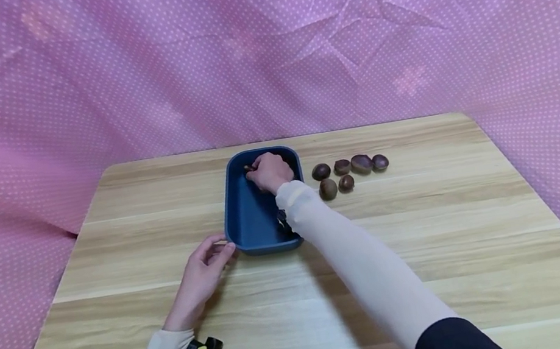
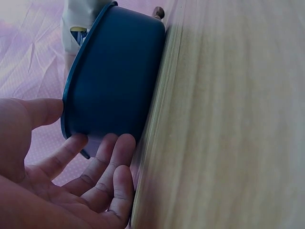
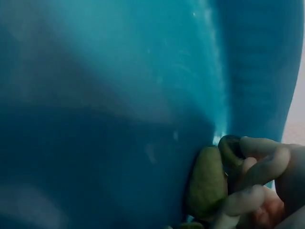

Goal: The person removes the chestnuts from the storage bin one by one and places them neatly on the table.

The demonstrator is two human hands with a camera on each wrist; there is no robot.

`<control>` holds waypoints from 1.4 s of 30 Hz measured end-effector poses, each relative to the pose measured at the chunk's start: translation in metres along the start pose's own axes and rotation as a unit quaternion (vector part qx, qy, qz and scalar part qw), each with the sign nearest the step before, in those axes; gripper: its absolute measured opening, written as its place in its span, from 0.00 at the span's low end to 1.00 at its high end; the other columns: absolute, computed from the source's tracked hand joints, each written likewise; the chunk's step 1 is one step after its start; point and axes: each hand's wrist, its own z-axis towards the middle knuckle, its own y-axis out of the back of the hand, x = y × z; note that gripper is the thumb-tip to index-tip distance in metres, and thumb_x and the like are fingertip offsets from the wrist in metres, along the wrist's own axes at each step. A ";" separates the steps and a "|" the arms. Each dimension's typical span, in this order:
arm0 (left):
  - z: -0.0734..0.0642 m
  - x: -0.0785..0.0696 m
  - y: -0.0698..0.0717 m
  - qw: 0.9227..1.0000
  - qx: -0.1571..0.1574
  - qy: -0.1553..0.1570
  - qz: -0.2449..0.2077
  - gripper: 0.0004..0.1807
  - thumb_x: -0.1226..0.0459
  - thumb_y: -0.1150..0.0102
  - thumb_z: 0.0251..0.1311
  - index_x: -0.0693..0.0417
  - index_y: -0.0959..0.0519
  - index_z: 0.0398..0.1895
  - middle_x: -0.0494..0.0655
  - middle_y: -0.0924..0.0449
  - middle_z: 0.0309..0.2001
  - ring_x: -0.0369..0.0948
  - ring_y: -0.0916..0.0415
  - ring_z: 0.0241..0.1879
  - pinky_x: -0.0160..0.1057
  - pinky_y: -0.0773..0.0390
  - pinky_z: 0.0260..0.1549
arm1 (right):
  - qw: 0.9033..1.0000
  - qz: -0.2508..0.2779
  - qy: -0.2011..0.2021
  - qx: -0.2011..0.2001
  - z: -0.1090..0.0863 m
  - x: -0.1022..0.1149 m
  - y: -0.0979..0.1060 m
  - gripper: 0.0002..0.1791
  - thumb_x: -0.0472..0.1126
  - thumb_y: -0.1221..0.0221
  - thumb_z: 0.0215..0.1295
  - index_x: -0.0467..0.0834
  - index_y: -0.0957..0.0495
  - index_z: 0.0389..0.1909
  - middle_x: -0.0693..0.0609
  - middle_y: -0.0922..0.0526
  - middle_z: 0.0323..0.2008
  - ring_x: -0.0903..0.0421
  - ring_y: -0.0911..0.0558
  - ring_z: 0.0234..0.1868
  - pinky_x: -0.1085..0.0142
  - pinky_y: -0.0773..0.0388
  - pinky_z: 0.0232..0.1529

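The right hand (image 1: 271,172) pinches a nut (image 3: 230,155) inside the blue tub (image 1: 265,249), whose corner the left hand (image 1: 205,275) (fingers apart) touches.

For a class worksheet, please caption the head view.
Right hand inside a blue tray, left hand at its near left corner, six dark, roundish objects alongside.
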 end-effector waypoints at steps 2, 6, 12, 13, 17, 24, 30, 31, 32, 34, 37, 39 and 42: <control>0.000 0.000 -0.001 1.000 -0.001 0.001 0.001 0.21 0.53 0.44 0.75 0.52 0.25 0.64 0.56 0.18 0.54 0.47 0.21 0.53 0.40 0.23 0.52 | 1.000 -0.017 0.009 -0.009 0.001 0.000 0.004 0.13 0.55 0.37 0.70 0.53 0.14 0.47 0.56 0.13 0.36 0.58 0.17 0.32 0.61 0.22 0.40; 0.001 0.000 -0.002 1.000 -0.001 -0.006 0.003 0.20 0.53 0.44 0.75 0.52 0.25 0.64 0.56 0.18 0.54 0.47 0.20 0.52 0.39 0.23 0.52 | 0.999 -0.031 0.024 -0.022 0.001 -0.002 0.014 0.13 0.56 0.38 0.70 0.54 0.14 0.46 0.56 0.14 0.39 0.56 0.17 0.36 0.60 0.22 0.41; 0.000 -0.002 -0.006 1.000 0.001 -0.024 0.001 0.20 0.56 0.43 0.75 0.56 0.24 0.63 0.58 0.18 0.54 0.47 0.20 0.51 0.34 0.24 0.50 | 0.999 -0.021 0.043 0.020 -0.007 -0.010 0.022 0.13 0.55 0.37 0.70 0.52 0.14 0.45 0.55 0.14 0.39 0.56 0.17 0.38 0.59 0.21 0.45; -0.001 -0.002 -0.006 1.000 0.002 -0.027 0.002 0.20 0.56 0.43 0.75 0.56 0.24 0.64 0.58 0.18 0.54 0.47 0.20 0.51 0.33 0.24 0.50 | 0.998 -0.014 0.047 0.033 -0.009 -0.010 0.022 0.13 0.55 0.37 0.70 0.51 0.14 0.44 0.54 0.14 0.39 0.56 0.17 0.37 0.59 0.21 0.45; -0.001 -0.002 -0.006 1.000 0.002 -0.027 0.012 0.19 0.56 0.44 0.76 0.56 0.24 0.63 0.57 0.18 0.53 0.47 0.20 0.51 0.33 0.24 0.49 | 0.993 0.032 0.065 0.090 -0.016 -0.013 0.025 0.13 0.52 0.36 0.71 0.48 0.14 0.44 0.53 0.15 0.39 0.56 0.19 0.39 0.61 0.21 0.43; -0.005 -0.008 -0.009 1.000 -0.016 0.004 0.007 0.20 0.50 0.46 0.76 0.54 0.22 0.58 0.56 0.17 0.52 0.47 0.19 0.49 0.38 0.25 0.47 | 0.975 0.062 0.101 0.186 -0.027 -0.013 0.025 0.14 0.54 0.35 0.69 0.50 0.12 0.46 0.55 0.18 0.45 0.57 0.24 0.45 0.64 0.26 0.45; -0.004 -0.012 -0.023 0.999 -0.035 0.003 -0.032 0.17 0.56 0.43 0.75 0.62 0.18 0.48 0.56 0.17 0.44 0.45 0.19 0.40 0.36 0.19 0.42 | 0.971 0.066 0.132 0.187 -0.036 -0.011 0.040 0.16 0.56 0.36 0.70 0.52 0.15 0.50 0.56 0.18 0.50 0.57 0.22 0.50 0.60 0.25 0.53; -0.004 -0.012 -0.025 0.998 -0.036 0.005 -0.041 0.16 0.57 0.42 0.75 0.64 0.18 0.47 0.56 0.17 0.42 0.44 0.20 0.38 0.36 0.19 0.41 | 0.971 0.066 0.136 0.183 -0.037 -0.010 0.044 0.17 0.56 0.36 0.69 0.53 0.15 0.51 0.57 0.18 0.52 0.57 0.22 0.51 0.59 0.24 0.55; -0.004 -0.012 -0.026 0.998 -0.037 0.008 -0.048 0.16 0.57 0.43 0.75 0.64 0.18 0.46 0.56 0.17 0.41 0.43 0.20 0.38 0.35 0.19 0.40 | 0.971 0.067 0.138 0.182 -0.039 -0.009 0.049 0.17 0.57 0.36 0.69 0.53 0.16 0.53 0.57 0.18 0.54 0.57 0.21 0.53 0.58 0.24 0.57; -0.004 -0.011 -0.028 0.997 -0.039 0.012 -0.063 0.15 0.59 0.43 0.75 0.66 0.18 0.46 0.55 0.17 0.40 0.42 0.21 0.37 0.35 0.19 0.40 | 0.971 0.067 0.148 0.174 -0.043 -0.009 0.060 0.19 0.58 0.37 0.69 0.54 0.17 0.55 0.56 0.18 0.55 0.56 0.21 0.54 0.57 0.24 0.59; -0.004 -0.011 -0.029 0.996 -0.044 0.013 -0.072 0.15 0.60 0.44 0.76 0.66 0.19 0.48 0.54 0.18 0.40 0.42 0.21 0.38 0.34 0.19 0.40 | 0.970 0.078 0.165 0.159 -0.049 -0.012 0.077 0.22 0.59 0.37 0.69 0.53 0.18 0.58 0.54 0.18 0.57 0.55 0.21 0.56 0.57 0.25 0.60; -0.004 -0.012 -0.029 0.996 -0.047 0.012 -0.070 0.16 0.60 0.45 0.76 0.66 0.19 0.50 0.54 0.19 0.41 0.42 0.21 0.39 0.34 0.19 0.40 | 0.970 0.086 0.173 0.144 -0.052 -0.016 0.090 0.23 0.58 0.37 0.70 0.52 0.18 0.59 0.53 0.19 0.59 0.56 0.22 0.56 0.58 0.25 0.59; -0.005 -0.013 -0.027 0.997 -0.047 0.013 -0.060 0.16 0.59 0.45 0.76 0.64 0.19 0.50 0.54 0.19 0.42 0.43 0.21 0.40 0.35 0.20 0.41 | 0.971 0.105 0.174 0.127 -0.058 -0.027 0.109 0.23 0.57 0.37 0.70 0.50 0.18 0.60 0.52 0.17 0.54 0.55 0.22 0.51 0.60 0.24 0.52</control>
